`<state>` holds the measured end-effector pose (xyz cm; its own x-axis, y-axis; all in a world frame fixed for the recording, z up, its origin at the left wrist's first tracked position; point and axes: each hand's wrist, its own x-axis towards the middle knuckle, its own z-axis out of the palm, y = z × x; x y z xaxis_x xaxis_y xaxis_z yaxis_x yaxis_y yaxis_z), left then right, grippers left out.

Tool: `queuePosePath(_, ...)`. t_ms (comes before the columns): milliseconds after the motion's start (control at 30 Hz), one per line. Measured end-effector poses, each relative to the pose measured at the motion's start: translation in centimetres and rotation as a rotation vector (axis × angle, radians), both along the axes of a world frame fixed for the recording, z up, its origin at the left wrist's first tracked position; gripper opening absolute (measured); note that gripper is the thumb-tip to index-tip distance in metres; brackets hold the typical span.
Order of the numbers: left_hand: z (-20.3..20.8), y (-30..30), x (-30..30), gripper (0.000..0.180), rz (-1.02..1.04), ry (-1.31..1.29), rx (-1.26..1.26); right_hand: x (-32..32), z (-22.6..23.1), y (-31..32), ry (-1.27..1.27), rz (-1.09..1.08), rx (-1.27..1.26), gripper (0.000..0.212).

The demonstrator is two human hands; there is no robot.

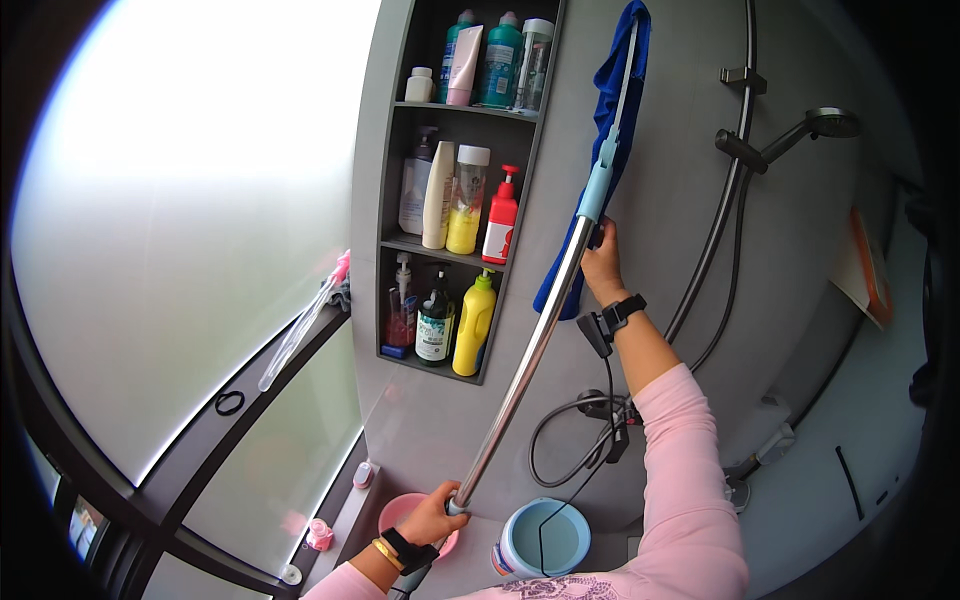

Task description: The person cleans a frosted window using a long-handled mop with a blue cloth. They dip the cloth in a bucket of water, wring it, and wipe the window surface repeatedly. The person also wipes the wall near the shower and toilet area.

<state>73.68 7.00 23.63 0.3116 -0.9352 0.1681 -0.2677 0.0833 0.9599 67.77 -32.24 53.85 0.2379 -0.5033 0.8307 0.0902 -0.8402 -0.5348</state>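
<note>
A long silver mop pole point(524, 375) slants up across the grey wall. At its top, a light-blue joint point(597, 188) meets a flat mop head with a dark-blue cloth point(562, 282) draped along it against the wall. Low on the pole, my left hand point(428, 522) is wrapped round the grip, with a black band and a gold bracelet at the wrist. Higher up, my right hand point(604, 262) is closed at the cloth's edge beside the joint; its fingertips are partly hidden. A black strapped device sits on that wrist, its cable hanging down.
A recessed shelf point(440, 110) of bottles stands left of the mop. To the right are a shower rail point(712, 225) and shower head point(832, 122). Below sit a light-blue bucket point(507, 535) and a pink basin point(391, 514). A squeegee point(300, 335) lies on the window ledge.
</note>
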Motion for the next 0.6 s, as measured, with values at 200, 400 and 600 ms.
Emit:
queuePosePath(200, 1.1, -1.3, 0.1, 0.013, -0.112, 0.178, 0.300, -5.5, -2.8, 8.0, 0.322, 0.099, -0.127, 0.053)
queuePosePath(400, 7.2, -3.0, 2.6, 0.061, -0.237, 0.390, -0.077, -6.3, -7.0, 14.9, 0.464, 0.185, -0.004, 0.054)
queuePosePath(600, 17.0, -1.9, 6.5, 0.075, -0.069, 0.425, -0.440, -5.8, -12.0, 19.6, 0.635, 0.327, -0.021, 0.054)
